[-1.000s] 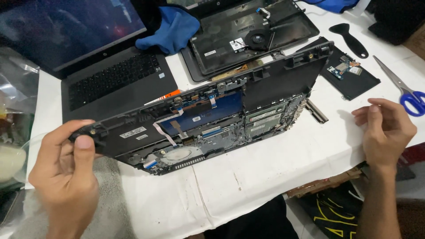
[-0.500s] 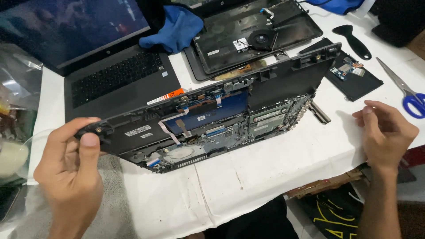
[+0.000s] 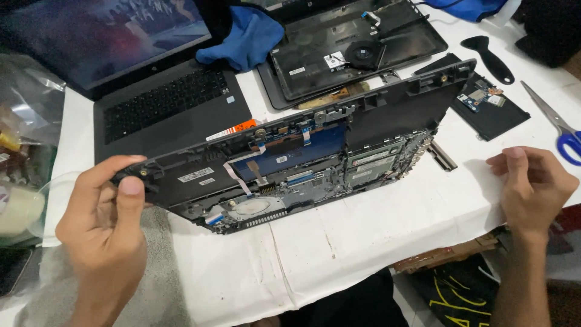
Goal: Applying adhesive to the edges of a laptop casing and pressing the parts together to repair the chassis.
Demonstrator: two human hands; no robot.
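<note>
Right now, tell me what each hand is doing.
Left hand: closed on the corner of the opened laptop base, tilting it up.
Right hand: loosely curled, holding nothing, resting on the white tablecloth.

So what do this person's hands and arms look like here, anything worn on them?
Both the left hand and the right hand are bare: no gloves, rings or watch visible. The forearms show no sleeves as far as the frame reaches. Fingernails are short and unpainted.

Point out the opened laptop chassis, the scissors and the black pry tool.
opened laptop chassis [image 3: 387, 118], head view, on its black raised panel.
scissors [image 3: 569, 144], head view, on the blue handle.
black pry tool [image 3: 491, 57], head view, on its handle.
</note>
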